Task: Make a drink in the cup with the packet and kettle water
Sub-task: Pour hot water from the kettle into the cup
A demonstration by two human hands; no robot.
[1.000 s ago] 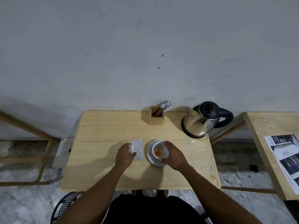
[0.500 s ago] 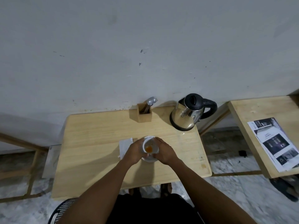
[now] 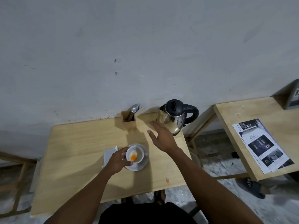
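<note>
Right hand (image 3: 162, 138) off cup (image 3: 134, 154) since half second ago, now spread wide, empty, reaching toward kettle (image 3: 174, 118) at tabletop (image 3: 77, 143) back right corner; not yet touching handle. Left hand (image 3: 119, 160) moved onto cup, grip closed round near rim, steadying it on saucer (image 3: 137, 166). Orange powder (image 3: 133, 157) in cup bottom: packet step judged done, water next. Packet (image 3: 108, 155) flat just left of saucer, partly hidden by left hand. Kettle water level unseen. Spoon (image 3: 134, 109) in wooden holder (image 3: 128, 121), lower part hidden.
</note>
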